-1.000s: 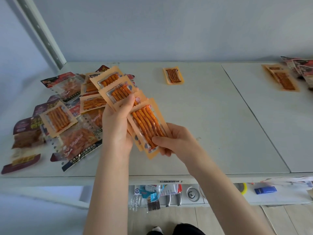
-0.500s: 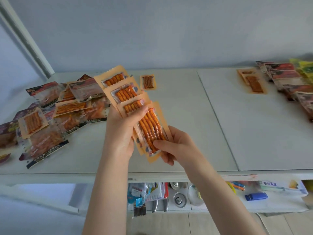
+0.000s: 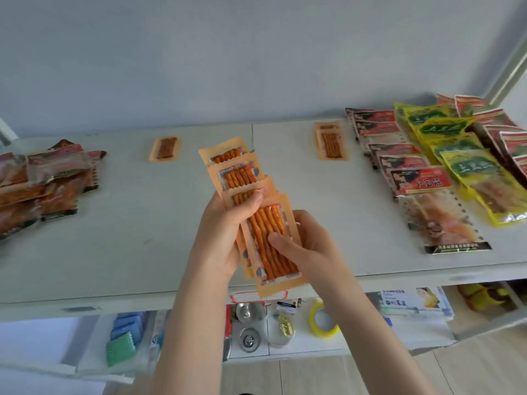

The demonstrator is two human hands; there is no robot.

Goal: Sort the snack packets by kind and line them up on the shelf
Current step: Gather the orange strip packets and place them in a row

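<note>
Left hand: we find the left hand [image 3: 225,232] curled round the lower left edge of the fanned orange stick-snack packets [image 3: 238,178], with its thumb pressed across the face of the fan.
Right hand: we find the right hand [image 3: 309,243] pinching the front packet [image 3: 268,223], thumb on the clear window and fingers behind.
Held packets: we count at least four packets overlapped in steps, each showing orange sticks through a window. They are held in the air above the front edge of the shelf top [image 3: 142,238] and touch only the hands.
Orange packets on shelf: we note a single orange packet [image 3: 165,149] lying flat near the back, left of the hands. An overlapped orange pair [image 3: 330,143] lies near the back, right of the hands.
Sorted rows, right: we see a row of red-label packets [image 3: 399,158] just beside the orange pair, overlapped front to back. A row of yellow-green packets [image 3: 456,155] lies to its right, with further red packets [image 3: 510,138] at the far right edge.
Unsorted heap, left: we see a loose pile of mixed packets [image 3: 48,181] at the left end of the shelf top, well apart from the hands.
Lower shelf: we make out a yellow tape roll [image 3: 315,309], a metal strainer [image 3: 249,339] and a green pack [image 3: 121,347]. The other items are too blurred to name.
</note>
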